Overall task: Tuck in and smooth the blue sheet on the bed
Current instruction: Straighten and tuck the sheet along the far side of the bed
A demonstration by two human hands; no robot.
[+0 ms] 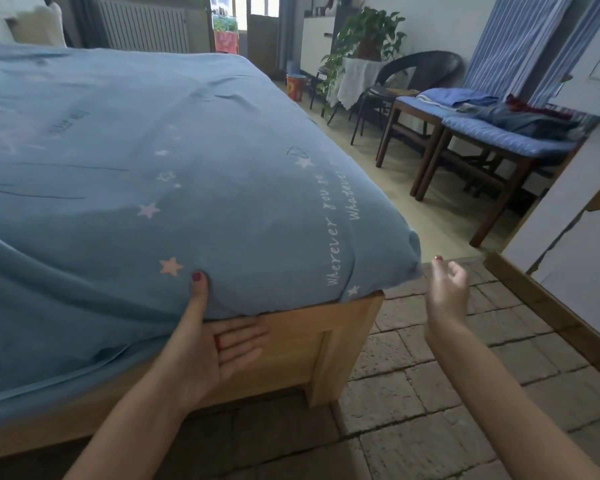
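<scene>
Left hand at six o'clock, fingers flat under the blue sheet, thumb pressing on top at the bed edge. Right hand at four o'clock hangs loose, empty, beside the sheet corner.

Daylight came through far windows above a radiator. Wooden chairs with blue striped cushions stood right, beside a dark chair and potted plant; brick-patterned floor lay near.
</scene>
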